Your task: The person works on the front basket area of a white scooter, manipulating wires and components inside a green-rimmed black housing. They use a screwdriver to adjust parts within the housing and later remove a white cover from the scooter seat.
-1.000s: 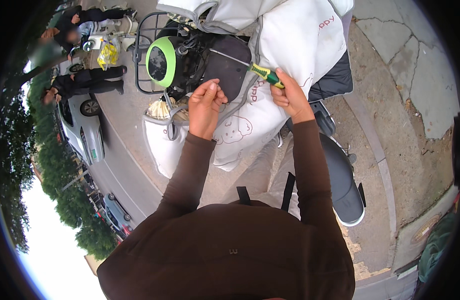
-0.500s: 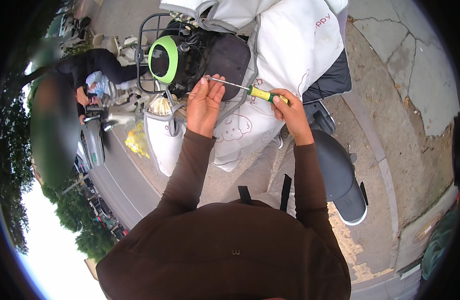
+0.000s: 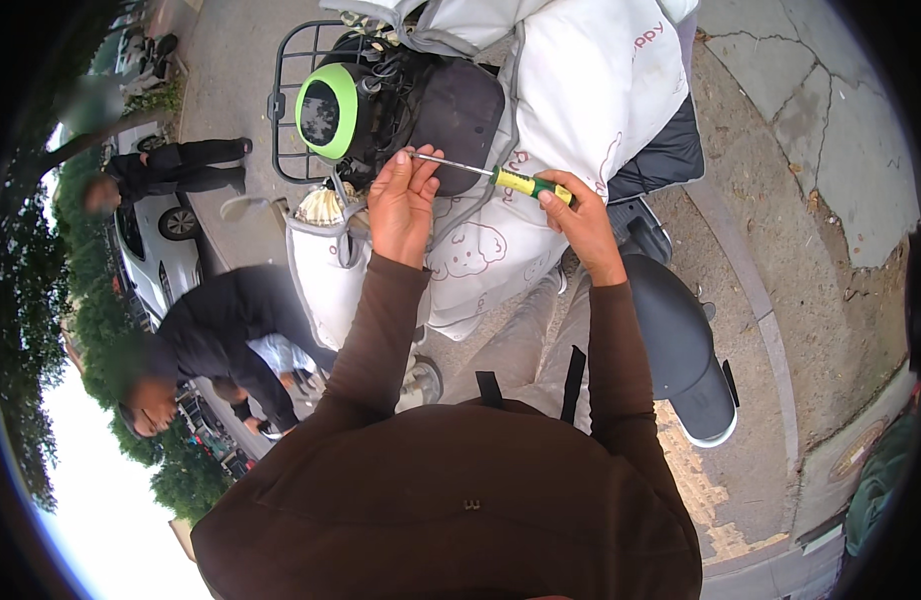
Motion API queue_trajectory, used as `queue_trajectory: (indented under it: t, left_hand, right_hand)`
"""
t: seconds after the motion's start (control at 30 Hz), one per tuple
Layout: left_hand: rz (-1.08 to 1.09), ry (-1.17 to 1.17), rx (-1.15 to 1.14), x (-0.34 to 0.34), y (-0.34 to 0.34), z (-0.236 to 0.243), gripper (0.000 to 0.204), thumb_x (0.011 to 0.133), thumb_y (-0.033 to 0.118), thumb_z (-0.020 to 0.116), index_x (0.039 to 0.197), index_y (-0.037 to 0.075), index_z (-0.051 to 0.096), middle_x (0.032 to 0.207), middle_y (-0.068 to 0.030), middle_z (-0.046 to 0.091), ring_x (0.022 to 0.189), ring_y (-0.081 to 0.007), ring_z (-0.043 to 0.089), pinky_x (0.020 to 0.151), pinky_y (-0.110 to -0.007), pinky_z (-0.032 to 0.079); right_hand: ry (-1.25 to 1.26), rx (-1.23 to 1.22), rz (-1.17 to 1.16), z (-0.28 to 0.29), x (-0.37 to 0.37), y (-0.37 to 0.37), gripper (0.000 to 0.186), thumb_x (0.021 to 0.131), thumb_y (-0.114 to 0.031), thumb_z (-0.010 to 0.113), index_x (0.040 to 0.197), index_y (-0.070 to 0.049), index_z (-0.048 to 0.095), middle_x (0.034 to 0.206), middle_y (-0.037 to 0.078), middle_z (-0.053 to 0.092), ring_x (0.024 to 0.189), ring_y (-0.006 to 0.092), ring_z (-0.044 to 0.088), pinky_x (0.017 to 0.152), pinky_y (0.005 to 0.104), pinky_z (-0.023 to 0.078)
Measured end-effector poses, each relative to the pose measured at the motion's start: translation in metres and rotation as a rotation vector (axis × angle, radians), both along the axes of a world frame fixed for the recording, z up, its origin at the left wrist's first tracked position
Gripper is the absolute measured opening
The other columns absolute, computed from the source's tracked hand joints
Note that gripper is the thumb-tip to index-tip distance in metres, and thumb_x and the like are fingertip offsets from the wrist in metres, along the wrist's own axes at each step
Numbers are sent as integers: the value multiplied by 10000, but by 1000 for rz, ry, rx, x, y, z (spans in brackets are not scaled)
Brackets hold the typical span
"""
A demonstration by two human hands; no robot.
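My right hand [image 3: 587, 228] is wrapped round the yellow-and-green handle of a screwdriver [image 3: 514, 181], its thumb on the handle's rear part. The metal shaft points left, toward my left hand [image 3: 401, 215]. There the thumb and forefinger close on the shaft's tip, with the palm turned up and the other fingers curled loosely. Whether a small part sits at the tip, I cannot make out. Beneath both hands lies a white quilted scooter cover [image 3: 571, 100] with grey edging and red line drawings, next to a dark front panel [image 3: 459, 130].
A scooter's green-rimmed headlamp [image 3: 351, 110] and black wire basket [image 3: 289, 75] are at the far left. The black scooter seat [image 3: 666, 325] is to my right. A person in dark clothes [image 3: 231, 310] bends over a bike at left; another person [image 3: 196, 165] stands beyond, near a white car [image 3: 156, 245].
Both hands hold nearly the same pose on the screwdriver, having shifted only slightly. At left, the person on the bike has come nearer, and a standing person and a white car now show.
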State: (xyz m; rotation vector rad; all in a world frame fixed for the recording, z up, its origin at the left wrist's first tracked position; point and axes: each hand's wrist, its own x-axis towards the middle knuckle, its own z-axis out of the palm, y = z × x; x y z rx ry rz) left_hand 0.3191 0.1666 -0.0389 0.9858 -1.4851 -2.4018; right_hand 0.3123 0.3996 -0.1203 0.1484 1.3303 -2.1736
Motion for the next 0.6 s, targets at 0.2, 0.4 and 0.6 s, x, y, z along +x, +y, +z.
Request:
queue_trajectory:
  t: [0.2,0.4,0.6]
  left_hand:
    - [-44,52,-243,-2,-9,-1,187,968,178,587,1054,13,605,1039,-128,681,921,-208,684,675,-255,534]
    - [152,-20,-122,-12,5,4,203,965,167,590,1097,14,598,1048,-112,667,984,-233,657,848,-354,528]
    - [217,23,-30,-11,2,-4,204,961,130,587,1125,10,571,1105,-121,627,1078,-268,617,956,-427,495]
  right_hand:
    - [-261,-238,64,1,-2,-7,270,932,-176,640,1104,24,579,723,-8,526,578,57,436,512,211,359]
    - [-304,-197,13,-18,0,-38,279,926,-175,652,1115,16,579,776,14,561,592,82,476,505,232,386]
    - [-332,-86,68,-16,-6,-40,266,904,-149,675,1115,11,644,741,-20,555,552,59,434,491,217,354]
